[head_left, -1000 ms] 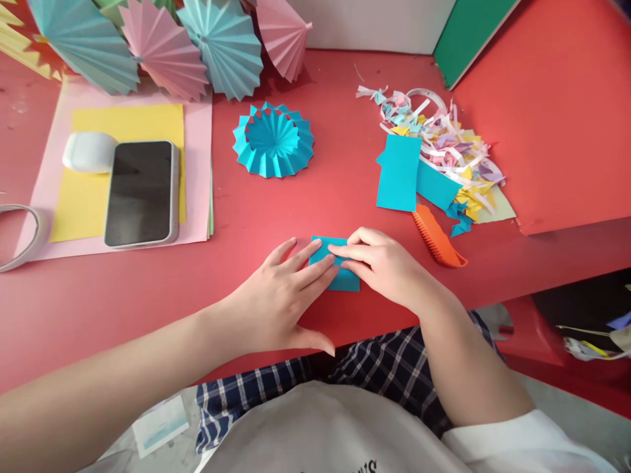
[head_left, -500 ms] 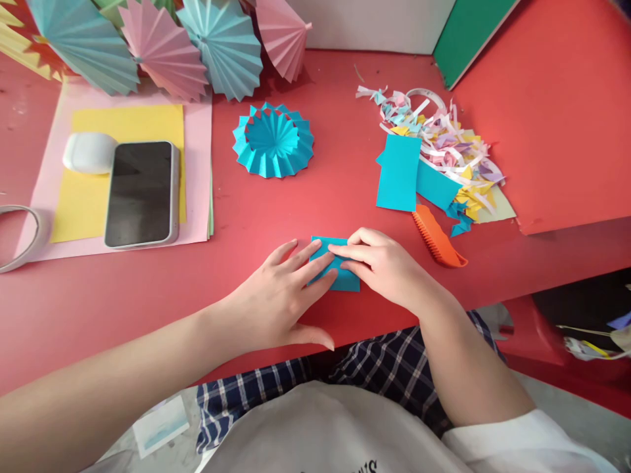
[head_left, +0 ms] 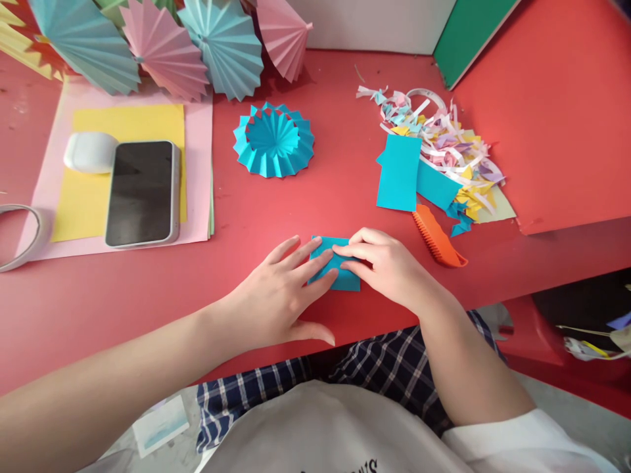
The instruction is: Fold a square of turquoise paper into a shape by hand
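A small piece of blue paper lies flat on the red table in front of me. My left hand rests on its left part with the fingers spread, the thumb stretched out below the paper. At the paper's right side is my right hand, its fingers bent and close together, with index finger and thumb pinching at the paper's surface. Part of the sheet is hidden under both hands. Further back sits a pleated blue paper ring. Another blue paper piece lies to the right of it.
An orange toothed tool lies right of my right hand, beside a heap of paper scraps. To the left, a phone and white case rest on coloured sheets, near a tape roll. Paper umbrellas stand behind.
My right fingertips have shifted very slightly to the right on the blue paper. The left hand and the other things look the same.
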Demonstrator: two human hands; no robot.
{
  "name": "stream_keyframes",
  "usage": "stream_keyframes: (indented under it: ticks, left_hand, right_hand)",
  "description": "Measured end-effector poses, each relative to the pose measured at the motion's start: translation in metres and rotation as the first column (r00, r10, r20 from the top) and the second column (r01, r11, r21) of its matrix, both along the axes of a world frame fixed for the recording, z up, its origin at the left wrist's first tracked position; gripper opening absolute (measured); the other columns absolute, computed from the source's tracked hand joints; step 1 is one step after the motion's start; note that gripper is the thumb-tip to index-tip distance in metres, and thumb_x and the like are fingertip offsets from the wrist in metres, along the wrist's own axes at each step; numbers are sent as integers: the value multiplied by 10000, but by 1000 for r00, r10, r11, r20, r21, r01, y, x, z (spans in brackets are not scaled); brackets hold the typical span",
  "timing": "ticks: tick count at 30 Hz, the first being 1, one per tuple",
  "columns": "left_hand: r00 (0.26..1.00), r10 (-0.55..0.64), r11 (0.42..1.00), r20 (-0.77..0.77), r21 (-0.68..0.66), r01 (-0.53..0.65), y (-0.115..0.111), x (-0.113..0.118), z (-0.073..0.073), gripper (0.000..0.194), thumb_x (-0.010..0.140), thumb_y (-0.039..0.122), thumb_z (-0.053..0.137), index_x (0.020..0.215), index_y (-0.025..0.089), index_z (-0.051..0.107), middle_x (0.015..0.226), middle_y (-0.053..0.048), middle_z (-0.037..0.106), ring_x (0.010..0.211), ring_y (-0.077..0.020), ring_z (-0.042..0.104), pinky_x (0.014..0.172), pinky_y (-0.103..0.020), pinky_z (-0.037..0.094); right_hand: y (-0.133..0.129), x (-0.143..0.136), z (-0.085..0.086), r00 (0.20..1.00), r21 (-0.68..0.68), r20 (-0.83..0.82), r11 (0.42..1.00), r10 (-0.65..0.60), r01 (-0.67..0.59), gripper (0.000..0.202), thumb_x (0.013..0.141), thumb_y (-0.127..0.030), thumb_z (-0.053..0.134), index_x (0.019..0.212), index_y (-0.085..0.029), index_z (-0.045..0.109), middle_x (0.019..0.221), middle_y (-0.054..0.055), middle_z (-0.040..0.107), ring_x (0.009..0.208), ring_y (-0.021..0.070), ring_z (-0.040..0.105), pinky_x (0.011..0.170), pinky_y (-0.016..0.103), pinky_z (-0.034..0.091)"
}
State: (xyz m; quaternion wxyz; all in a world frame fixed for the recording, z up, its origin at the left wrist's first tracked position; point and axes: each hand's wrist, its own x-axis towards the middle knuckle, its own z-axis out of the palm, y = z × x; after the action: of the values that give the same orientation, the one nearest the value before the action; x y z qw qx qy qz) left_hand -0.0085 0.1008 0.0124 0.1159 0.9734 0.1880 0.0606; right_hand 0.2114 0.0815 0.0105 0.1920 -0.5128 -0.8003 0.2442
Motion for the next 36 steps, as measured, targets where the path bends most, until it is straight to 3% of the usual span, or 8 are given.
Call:
stream_keyframes:
  ticks: [13,27,36]
  left_hand:
    - [1000,24,1000,18,-9,-24,1,0,-1,789,744,729,381,1266,145,476,1371,-209,402,1293,-374,328,1032,-543,286]
    - [998,61,998,9,0,-61,0,2,1,901,714,795,288,1315,135,411,1356,-158,451,1285,-376,333,1060,-573,157]
    - [997,77,997,-27,-17,-78,3,2,1,920,688,805,314,1311,135,413,1376,-239,374,1271,-367,361,1027,-536,267]
  right_hand:
    - [0,-3,5,997,-28,71,1000,-7,9,288,864,-179,508,1133,-209,604,878,58,570,849,176,568,771,324,487]
    - [3,-5,12,991,-103,132,995,14,0,353,854,-174,518,1199,-241,542,889,44,557,850,175,564,779,335,487]
    - [5,-5,13,991,-126,127,992,28,-12,308,868,-186,497,1167,-205,565,922,55,562,884,179,560,799,324,470]
